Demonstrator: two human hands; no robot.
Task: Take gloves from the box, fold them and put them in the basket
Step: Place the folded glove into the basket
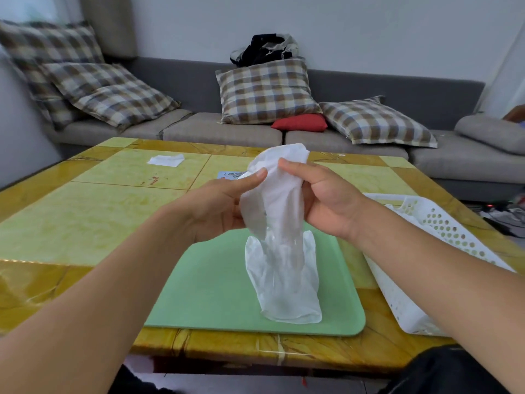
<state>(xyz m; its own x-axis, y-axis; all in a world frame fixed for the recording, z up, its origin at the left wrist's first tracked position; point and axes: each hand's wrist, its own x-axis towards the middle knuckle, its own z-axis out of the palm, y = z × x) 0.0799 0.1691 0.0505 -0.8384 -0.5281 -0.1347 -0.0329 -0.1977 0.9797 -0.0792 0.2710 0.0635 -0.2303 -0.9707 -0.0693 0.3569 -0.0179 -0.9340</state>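
Two hands are up over the table (85, 211). The left hand (218, 211) and the right hand (326, 200) both pinch one white glove (279, 237), thumbs pressed on its top part. The glove hangs down between the hands, and its low end sits over the green mat (216, 294). It may be more than one glove stuck together; I cannot tell.

There is one green mat. It lies at the near edge of the table, in the middle. There is one white basket (443, 228) with holes in its wall. It lies at the right edge of the table, just beside the mat. I cannot see what is in the basket.

One small white folded piece (166, 160) lies near the far left corner of the table, well apart from the hands. A blue and white box (231, 175) peeks out behind the left hand, mostly hidden.

The left side of the table is bare yellow and green tile.

A grey sofa (369, 89) stands behind the far edge, with four checked pillows and one red one.
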